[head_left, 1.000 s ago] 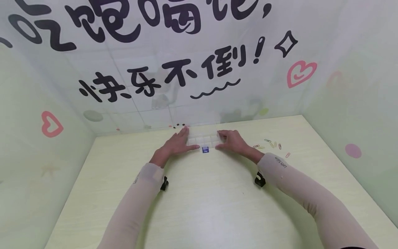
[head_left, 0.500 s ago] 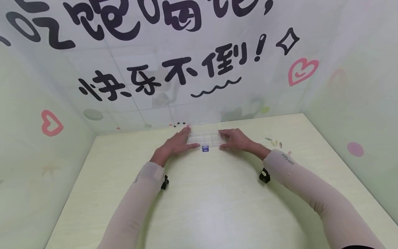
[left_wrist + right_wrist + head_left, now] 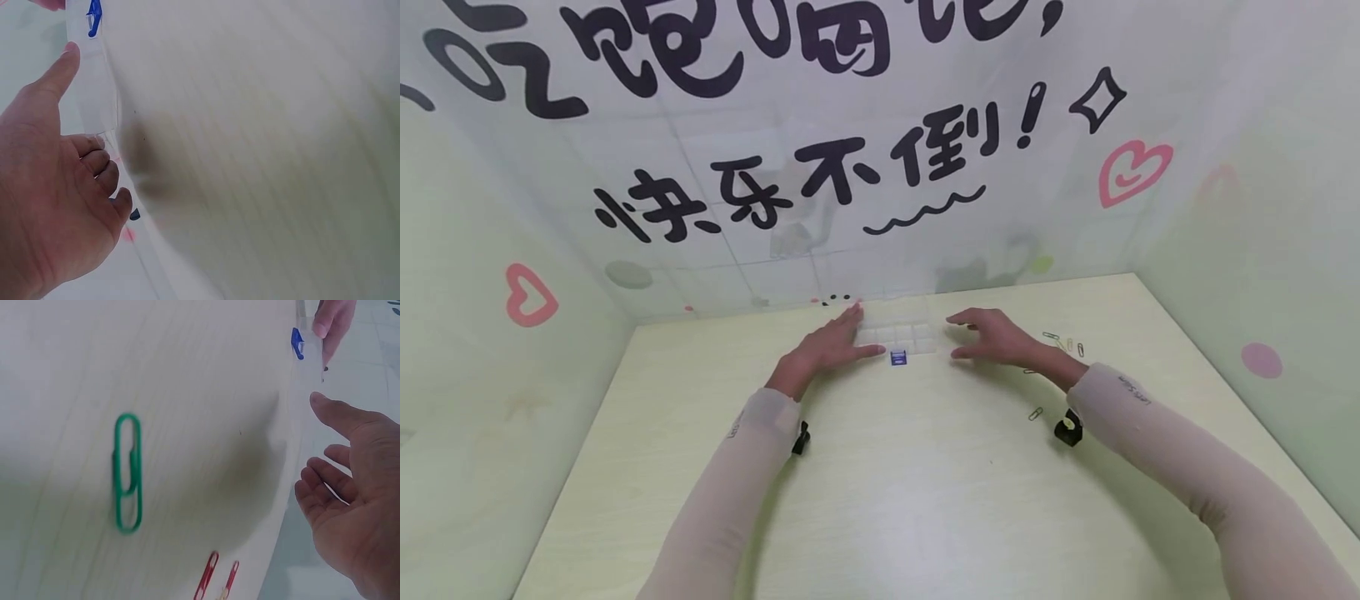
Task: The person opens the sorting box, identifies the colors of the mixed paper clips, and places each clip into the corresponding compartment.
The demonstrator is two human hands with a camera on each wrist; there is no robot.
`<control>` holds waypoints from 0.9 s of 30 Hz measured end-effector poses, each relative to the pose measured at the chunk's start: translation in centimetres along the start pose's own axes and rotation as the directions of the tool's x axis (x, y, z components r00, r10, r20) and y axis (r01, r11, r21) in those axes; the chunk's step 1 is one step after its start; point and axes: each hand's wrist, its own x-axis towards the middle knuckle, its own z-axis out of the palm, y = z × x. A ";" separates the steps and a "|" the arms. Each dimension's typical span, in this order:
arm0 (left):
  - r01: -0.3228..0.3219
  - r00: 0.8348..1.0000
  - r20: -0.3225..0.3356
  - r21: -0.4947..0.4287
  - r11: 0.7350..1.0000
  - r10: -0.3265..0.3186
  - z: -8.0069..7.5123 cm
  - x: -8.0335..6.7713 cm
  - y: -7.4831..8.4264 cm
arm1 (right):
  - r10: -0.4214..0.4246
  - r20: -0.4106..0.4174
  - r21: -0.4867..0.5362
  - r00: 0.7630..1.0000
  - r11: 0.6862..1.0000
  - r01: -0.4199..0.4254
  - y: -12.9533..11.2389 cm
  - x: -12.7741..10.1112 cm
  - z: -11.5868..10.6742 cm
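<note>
A clear plastic compartment box (image 3: 917, 337) with a blue latch (image 3: 898, 357) on its front lies at the table's back edge. At its left end, my left hand (image 3: 831, 343) rests with thumb at the front and fingers reaching to the back, all fairly straight. My right hand (image 3: 992, 336) is a little apart from the box's right end; its thumb and fingers are spread with nothing between them. In the right wrist view, a green paper clip (image 3: 139, 487) lies on the table, and a red paper clip (image 3: 207, 575) is near the bottom edge.
Several more paper clips (image 3: 1051, 336) are scattered on the table (image 3: 880, 500) to the right, partly behind the right forearm. The back wall (image 3: 880, 267) rises directly behind the box, and side walls stand at left and right.
My right hand has left the box's right end and moved right. Its forearm now uncovers a paper clip in front of it. The left hand and the box have stayed put.
</note>
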 end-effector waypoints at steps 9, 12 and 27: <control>0.009 1.000 0.015 -0.011 1.000 -0.009 -0.4 -0.2 0.5 | -0.078 -0.002 -0.041 0.997 0.996 0.078 1.4 -2.2 -2.1; 0.009 1.000 0.021 -0.028 1.000 -0.009 -0.5 -0.3 0.5 | -0.082 0.003 -0.053 0.997 0.995 0.082 1.6 -2.8 -3.1; -0.004 0.999 0.034 -0.077 0.997 0.007 -0.6 -0.2 0.3 | -0.101 0.085 -0.084 0.991 0.991 0.108 3.9 -6.2 -6.4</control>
